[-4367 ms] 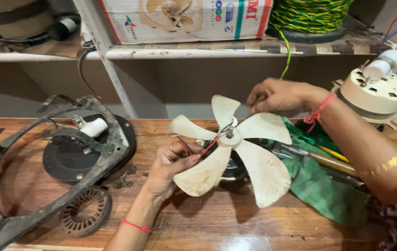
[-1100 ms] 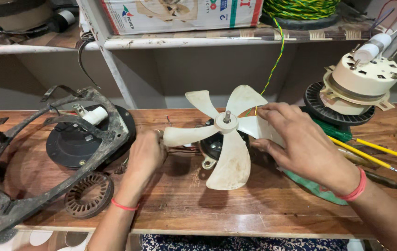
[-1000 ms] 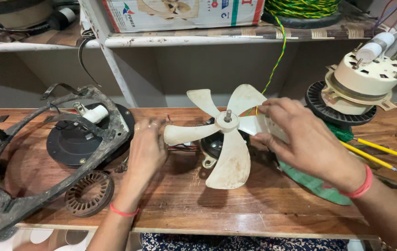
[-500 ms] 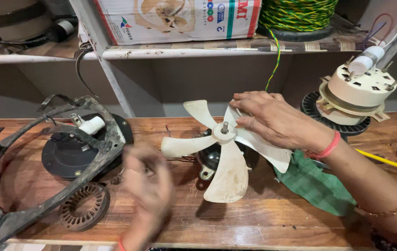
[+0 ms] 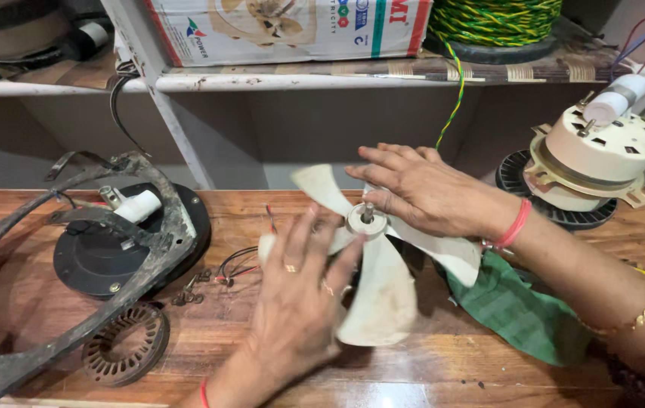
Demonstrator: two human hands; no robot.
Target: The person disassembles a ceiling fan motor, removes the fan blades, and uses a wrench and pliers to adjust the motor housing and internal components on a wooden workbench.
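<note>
A cream plastic fan blade (image 5: 386,302) with a metal shaft at its hub sits on a small motor on the wooden bench (image 5: 488,378). My right hand (image 5: 420,189) lies flat over the far blades, fingers spread, just behind the hub. My left hand (image 5: 300,298), blurred by motion, is open against the left blade and the hub, with a ring on one finger. Red and black wires (image 5: 235,264) trail out left of the motor. A green cloth (image 5: 519,313) lies under the right blades.
A dirty metal fan frame (image 5: 111,249) with a black round base (image 5: 103,261) sits at left, a ringed stator core (image 5: 126,351) in front of it. A cream motor assembly (image 5: 602,159) stands at right. A shelf above holds a box and a green-yellow wire coil (image 5: 496,19).
My left hand moved from the left blade tip, dropped low, and now rises against the hub. My right hand shifted from the right blades to over the far ones. The blade has turned.
</note>
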